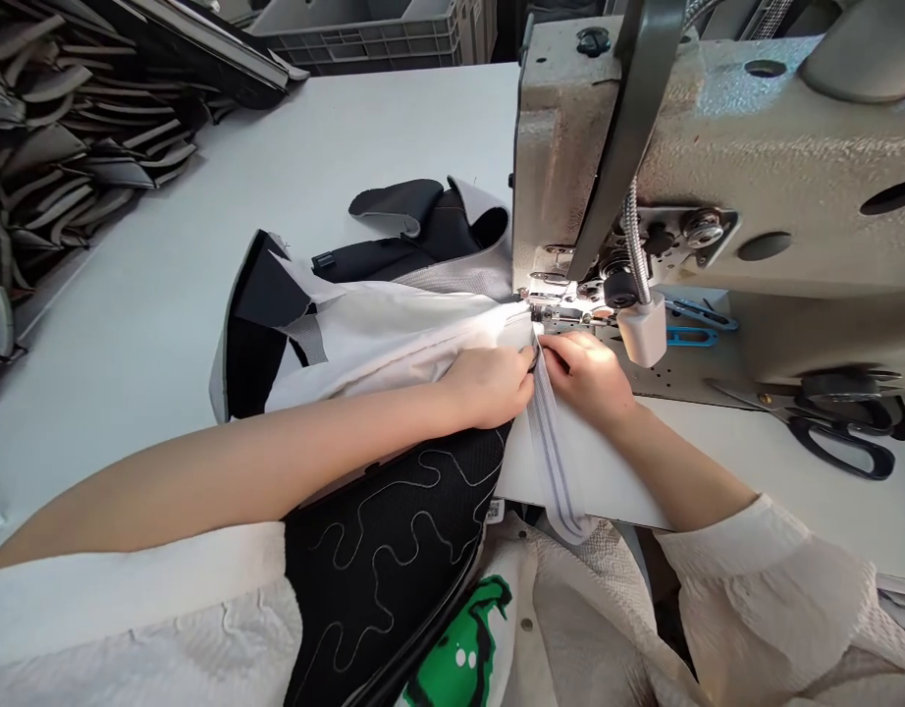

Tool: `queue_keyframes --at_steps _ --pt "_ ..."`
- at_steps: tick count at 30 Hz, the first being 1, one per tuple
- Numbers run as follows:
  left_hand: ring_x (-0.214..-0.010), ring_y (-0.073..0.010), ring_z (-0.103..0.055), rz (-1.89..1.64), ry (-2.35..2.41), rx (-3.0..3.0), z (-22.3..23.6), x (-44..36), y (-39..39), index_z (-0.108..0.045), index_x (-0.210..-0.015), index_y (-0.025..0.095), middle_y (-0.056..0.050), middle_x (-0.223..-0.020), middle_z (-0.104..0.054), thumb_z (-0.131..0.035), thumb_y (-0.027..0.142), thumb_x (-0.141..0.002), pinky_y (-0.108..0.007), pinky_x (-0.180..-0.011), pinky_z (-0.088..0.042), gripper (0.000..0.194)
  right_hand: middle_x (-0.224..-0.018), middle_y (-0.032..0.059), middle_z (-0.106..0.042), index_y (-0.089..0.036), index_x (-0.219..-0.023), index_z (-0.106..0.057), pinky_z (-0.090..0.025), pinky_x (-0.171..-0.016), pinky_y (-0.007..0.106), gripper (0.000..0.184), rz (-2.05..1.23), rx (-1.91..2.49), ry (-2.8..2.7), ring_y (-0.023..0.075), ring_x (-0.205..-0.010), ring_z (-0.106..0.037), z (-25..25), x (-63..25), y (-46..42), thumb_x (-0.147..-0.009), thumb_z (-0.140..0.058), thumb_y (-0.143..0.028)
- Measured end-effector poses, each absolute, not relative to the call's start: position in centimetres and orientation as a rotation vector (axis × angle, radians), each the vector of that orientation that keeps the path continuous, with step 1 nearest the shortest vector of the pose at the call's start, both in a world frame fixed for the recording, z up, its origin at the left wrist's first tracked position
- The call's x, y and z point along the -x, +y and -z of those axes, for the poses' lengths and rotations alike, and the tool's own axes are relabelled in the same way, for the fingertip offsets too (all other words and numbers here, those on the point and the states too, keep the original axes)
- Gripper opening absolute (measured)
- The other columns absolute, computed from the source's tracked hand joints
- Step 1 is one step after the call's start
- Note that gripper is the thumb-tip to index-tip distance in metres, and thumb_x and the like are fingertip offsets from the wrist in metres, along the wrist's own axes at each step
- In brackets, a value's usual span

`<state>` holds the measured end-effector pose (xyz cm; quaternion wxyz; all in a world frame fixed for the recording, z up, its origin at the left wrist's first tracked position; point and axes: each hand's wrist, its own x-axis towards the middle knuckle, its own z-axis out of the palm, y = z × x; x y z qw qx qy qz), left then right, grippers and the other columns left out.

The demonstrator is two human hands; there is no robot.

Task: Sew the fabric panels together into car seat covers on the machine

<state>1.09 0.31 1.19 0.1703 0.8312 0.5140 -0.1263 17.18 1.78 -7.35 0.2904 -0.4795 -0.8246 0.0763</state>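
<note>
Just in front of the sewing machine's needle area, my left hand is closed on the edge of a large sewn cover, at its white cloth part. My right hand pinches a white zipper tape with grey lines, close to the presser foot. The tape hangs down over the table edge toward my lap. A black quilted panel with wavy pale stitching lies under my left forearm. Black and grey padded parts of the cover spread out behind and left of the machine. My fingertips partly hide the seam.
Thread snips with blue handles lie on the machine bed, and black-handled scissors rest at the right. Stacked dark cut pieces fill the left side. A grey crate stands beyond the white table.
</note>
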Motion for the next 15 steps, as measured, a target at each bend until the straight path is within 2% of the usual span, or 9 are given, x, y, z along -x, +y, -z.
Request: queue_keyframes --at_steps 2,7,11,15 --pt "-0.086 -0.0297 -0.066 0.334 1.474 -2.378 -1.1 -1.4 0.8 -0.058 -0.116 0.014 -0.013 -0.096 -0.069 -0.03 0.029 -0.09 -0.04 -0.072 -0.051 0.041 -0.092 0.0096 -0.068 -0.017 -0.104 -0.068 -0.048 -0.084 0.033 0.03 -0.181 1.259 -2.216 0.0216 -0.089 -0.06 7.1 -17.1 1.6 -0.092 -0.041 -0.021" --pt "-0.088 -0.0293 -0.066 0.29 1.498 -2.43 -1.1 -1.8 2.0 -0.069 -0.093 0.013 -0.013 -0.092 -0.069 -0.032 0.024 -0.089 -0.04 -0.075 -0.05 0.038 -0.088 0.0078 -0.062 -0.021 -0.112 -0.069 -0.045 -0.07 0.03 0.036 -0.154 1.352 -2.25 0.0204 -0.082 -0.055 6.6 -17.6 1.9 -0.087 -0.043 -0.016" --pt "-0.089 -0.0277 -0.066 0.224 1.537 -2.447 -0.4 -2.2 2.7 -0.07 -0.09 0.012 -0.014 -0.093 -0.07 -0.034 0.023 -0.088 -0.039 -0.078 -0.05 0.038 -0.08 0.0057 -0.057 -0.024 -0.116 -0.067 -0.042 -0.067 0.03 0.04 -0.144 1.359 -2.273 0.0197 -0.075 -0.052 7.1 -18.2 2.7 -0.084 -0.045 -0.016" --pt "-0.091 -0.025 -0.064 0.176 1.54 -2.45 -0.6 -2.2 3.1 -0.07 -0.091 0.013 -0.013 -0.096 -0.07 -0.031 0.023 -0.089 -0.036 -0.081 -0.048 0.039 -0.08 0.0067 -0.058 -0.021 -0.114 -0.068 -0.042 -0.072 0.032 0.038 -0.155 1.336 -2.259 0.0215 -0.08 -0.053 7.2 -18.8 3.0 -0.085 -0.043 -0.017"
